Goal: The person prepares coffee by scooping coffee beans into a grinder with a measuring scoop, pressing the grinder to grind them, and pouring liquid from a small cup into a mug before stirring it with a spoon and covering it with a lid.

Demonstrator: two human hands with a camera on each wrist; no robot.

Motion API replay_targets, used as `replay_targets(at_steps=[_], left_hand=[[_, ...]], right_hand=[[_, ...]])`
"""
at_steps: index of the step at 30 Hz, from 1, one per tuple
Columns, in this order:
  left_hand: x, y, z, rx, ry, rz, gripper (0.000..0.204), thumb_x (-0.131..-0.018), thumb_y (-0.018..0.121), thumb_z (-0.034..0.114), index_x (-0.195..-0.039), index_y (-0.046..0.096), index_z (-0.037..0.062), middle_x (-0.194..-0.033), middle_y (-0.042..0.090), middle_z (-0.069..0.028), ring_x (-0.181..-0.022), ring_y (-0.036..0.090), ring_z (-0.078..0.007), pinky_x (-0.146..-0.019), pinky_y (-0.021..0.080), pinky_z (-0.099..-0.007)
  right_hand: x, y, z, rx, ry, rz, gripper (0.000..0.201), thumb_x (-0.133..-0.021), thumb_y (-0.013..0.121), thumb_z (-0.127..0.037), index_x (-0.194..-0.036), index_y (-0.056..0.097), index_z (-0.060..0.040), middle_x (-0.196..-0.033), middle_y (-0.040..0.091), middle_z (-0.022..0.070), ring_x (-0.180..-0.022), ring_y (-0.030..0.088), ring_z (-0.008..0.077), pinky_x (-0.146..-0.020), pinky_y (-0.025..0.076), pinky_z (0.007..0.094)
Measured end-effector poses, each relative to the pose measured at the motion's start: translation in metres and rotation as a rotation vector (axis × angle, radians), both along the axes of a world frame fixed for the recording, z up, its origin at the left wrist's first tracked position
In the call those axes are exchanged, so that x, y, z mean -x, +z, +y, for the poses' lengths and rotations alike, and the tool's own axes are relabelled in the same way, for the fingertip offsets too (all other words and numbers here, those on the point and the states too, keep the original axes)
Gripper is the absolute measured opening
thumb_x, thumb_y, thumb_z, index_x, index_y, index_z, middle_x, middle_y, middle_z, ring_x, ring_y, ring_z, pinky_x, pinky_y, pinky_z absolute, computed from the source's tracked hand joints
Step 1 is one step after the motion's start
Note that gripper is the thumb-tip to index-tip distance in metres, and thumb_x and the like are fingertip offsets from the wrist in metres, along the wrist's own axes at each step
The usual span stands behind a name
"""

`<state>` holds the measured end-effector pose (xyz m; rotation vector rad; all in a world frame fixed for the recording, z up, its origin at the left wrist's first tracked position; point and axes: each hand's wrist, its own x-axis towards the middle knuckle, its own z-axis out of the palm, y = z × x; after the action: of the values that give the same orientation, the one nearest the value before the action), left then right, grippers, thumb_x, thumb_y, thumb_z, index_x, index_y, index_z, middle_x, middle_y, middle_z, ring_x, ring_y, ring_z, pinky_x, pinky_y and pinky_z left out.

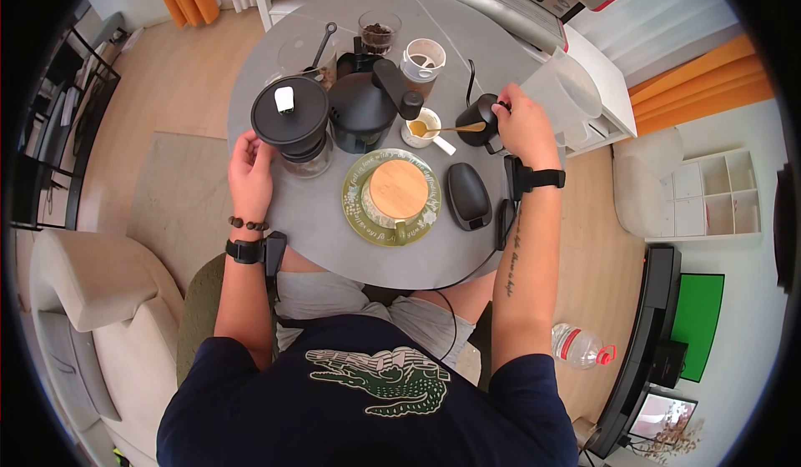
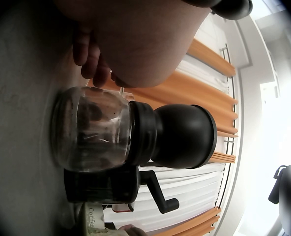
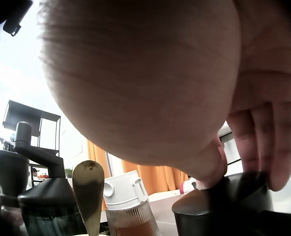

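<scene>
At the table's right, my right hand (image 1: 527, 125) pinches the top of a black gooseneck kettle (image 1: 477, 117). The right wrist view shows thumb and fingers at the rim of that kettle (image 3: 192, 219). My left hand (image 1: 250, 171) rests by a coffee grinder (image 1: 292, 112) with a wide black top and a glass jar; its fingers are loosely bent and hold nothing. The jar (image 2: 94, 130) lies apart from the palm in the left wrist view. Left of the kettle, a gold spoon (image 1: 467, 128) leans out of a small white cup (image 1: 420, 138) with a handle.
A black crank grinder (image 1: 360, 108) stands mid-table. Behind it are a glass of dark beans (image 1: 379, 33) and a white-topped container (image 1: 423, 60). Nearer me, a wooden-lidded mug (image 1: 399, 188) sits on a green plate (image 1: 355, 223), beside a black oval device (image 1: 468, 196). A translucent container (image 1: 563, 92) stands behind my right hand.
</scene>
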<state>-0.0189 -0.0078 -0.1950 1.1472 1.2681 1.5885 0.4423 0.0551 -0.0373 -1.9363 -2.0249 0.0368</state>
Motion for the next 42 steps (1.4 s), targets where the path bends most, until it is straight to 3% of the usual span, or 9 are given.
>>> replay_targets(at_steps=[13, 16, 20, 23, 25, 32, 38, 40, 42], left_hand=[[0.001, -0.003, 0.001, 0.002, 0.004, -0.004, 0.024, -0.116, 0.070, 0.014, -0.134, 0.068, -0.0021, -0.111, 0.074, -0.0017, -0.100, 0.069, -0.0101, -0.093, 0.056, -0.0261], [0.000, -0.003, 0.001, 0.002, 0.000, -0.010, 0.025, -0.116, 0.071, 0.014, -0.134, 0.068, -0.0022, -0.111, 0.075, -0.0019, -0.100, 0.069, -0.0101, -0.093, 0.056, -0.0262], [0.003, -0.003, 0.001, 0.005, -0.013, -0.009, 0.025, -0.116, 0.071, 0.015, -0.134, 0.068, -0.0025, -0.111, 0.075, -0.0021, -0.100, 0.070, -0.0102, -0.093, 0.056, -0.0263], [0.002, -0.003, 0.002, 0.005, -0.017, -0.023, 0.024, -0.116, 0.070, 0.014, -0.133, 0.068, -0.0022, -0.111, 0.075, -0.0022, -0.101, 0.070, -0.0104, -0.094, 0.056, -0.0264], [0.003, -0.005, 0.002, 0.009, -0.017, -0.017, 0.024, -0.116, 0.070, 0.014, -0.133, 0.068, -0.0020, -0.112, 0.075, -0.0022, -0.101, 0.070, -0.0104, -0.094, 0.056, -0.0264], [0.001, -0.003, 0.003, 0.000, -0.004, -0.006, 0.022, -0.115, 0.071, 0.014, -0.131, 0.069, -0.0015, -0.115, 0.075, -0.0021, -0.103, 0.069, -0.0103, -0.095, 0.056, -0.0266], [0.001, -0.004, 0.003, 0.002, -0.007, -0.005, 0.021, -0.116, 0.070, 0.014, -0.130, 0.070, -0.0011, -0.115, 0.075, -0.0021, -0.103, 0.070, -0.0102, -0.096, 0.056, -0.0272], [0.004, -0.005, 0.004, -0.003, -0.012, 0.002, 0.021, -0.116, 0.070, 0.014, -0.130, 0.070, -0.0010, -0.115, 0.075, -0.0021, -0.103, 0.070, -0.0103, -0.096, 0.057, -0.0273], [0.004, -0.006, 0.004, -0.008, -0.017, 0.008, 0.020, -0.116, 0.070, 0.014, -0.130, 0.070, -0.0010, -0.115, 0.075, -0.0021, -0.103, 0.070, -0.0104, -0.096, 0.057, -0.0274]], right_hand=[[-0.006, -0.002, 0.004, 0.046, -0.021, 0.159, 0.031, -0.106, 0.078, -0.028, -0.124, 0.072, -0.0033, -0.117, 0.082, 0.0200, -0.102, 0.078, 0.0403, -0.093, 0.061, 0.0479], [-0.002, -0.001, -0.004, 0.014, -0.032, 0.208, 0.032, -0.105, 0.078, -0.026, -0.126, 0.074, -0.0028, -0.118, 0.081, 0.0241, -0.112, 0.075, 0.0476, -0.097, 0.060, 0.0517], [-0.006, -0.002, -0.012, -0.094, -0.001, 0.220, 0.035, -0.105, 0.078, -0.029, -0.129, 0.075, -0.0030, -0.122, 0.080, 0.0245, -0.111, 0.076, 0.0447, -0.099, 0.060, 0.0506], [0.003, 0.023, -0.026, -0.133, 0.047, 0.252, 0.037, -0.105, 0.078, -0.032, -0.127, 0.075, -0.0026, -0.121, 0.079, 0.0226, -0.101, 0.077, 0.0381, -0.093, 0.061, 0.0476], [0.011, 0.041, -0.037, 0.075, 0.036, 0.321, 0.038, -0.105, 0.079, -0.035, -0.124, 0.076, -0.0022, -0.111, 0.080, 0.0187, -0.091, 0.074, 0.0313, -0.086, 0.060, 0.0443], [0.019, 0.058, -0.061, 0.149, 0.038, 0.296, 0.035, -0.106, 0.078, -0.036, -0.118, 0.078, -0.0025, -0.094, 0.079, 0.0139, -0.081, 0.071, 0.0274, -0.078, 0.058, 0.0417], [-0.024, 0.058, -0.067, -0.314, -0.153, 0.534, 0.033, -0.108, 0.079, -0.036, -0.111, 0.078, -0.0026, -0.086, 0.077, 0.0054, -0.076, 0.068, 0.0169, -0.074, 0.056, 0.0362], [-0.049, 0.053, -0.066, -0.587, -0.273, 0.577, 0.036, -0.108, 0.080, -0.037, -0.111, 0.077, -0.0015, -0.093, 0.075, 0.0025, -0.083, 0.067, 0.0128, -0.077, 0.056, 0.0333], [-0.082, 0.039, -0.059, -0.655, -0.341, 0.573, 0.038, -0.109, 0.079, -0.038, -0.115, 0.075, -0.0011, -0.098, 0.075, 0.0035, -0.087, 0.067, 0.0134, -0.079, 0.056, 0.0329]])
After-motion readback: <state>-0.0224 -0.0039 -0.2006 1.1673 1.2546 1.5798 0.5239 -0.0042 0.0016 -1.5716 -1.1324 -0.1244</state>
